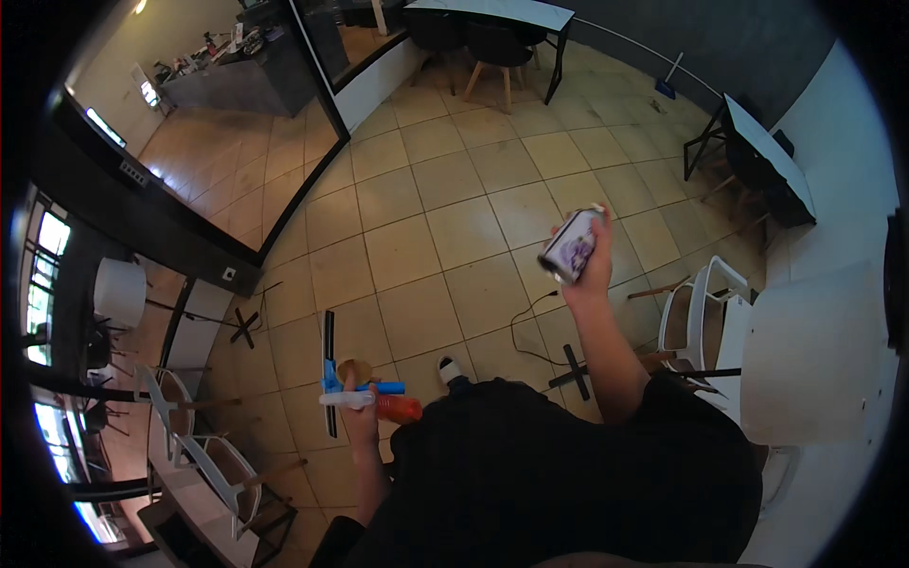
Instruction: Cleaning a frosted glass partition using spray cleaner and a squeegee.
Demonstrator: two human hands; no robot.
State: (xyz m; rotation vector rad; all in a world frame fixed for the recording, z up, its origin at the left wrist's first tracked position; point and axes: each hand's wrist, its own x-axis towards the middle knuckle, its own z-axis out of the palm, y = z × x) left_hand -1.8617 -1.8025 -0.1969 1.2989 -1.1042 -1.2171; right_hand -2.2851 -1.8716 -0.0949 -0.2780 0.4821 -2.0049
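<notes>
My right hand [593, 263] grips an aerosol can [574, 245] with a purple floral print, held tilted above the tiled floor. Lower left, my left hand [361, 419] holds several things together. Among them are a squeegee [329, 373] with a blue handle and a long dark blade, and a bottle with an orange-red body [398, 409] and a clear, whitish end. A round tan object [354, 372] shows just beyond the fingers; whether the hand holds it, I cannot tell.
White chairs [692, 319] and a large lampshade [809, 355] stand at the right. More white chairs [220, 468] are at the lower left. A cable [514, 334] lies on the floor by a black cross-shaped base [570, 373]. Glass panels line the left; tables stand along the far walls.
</notes>
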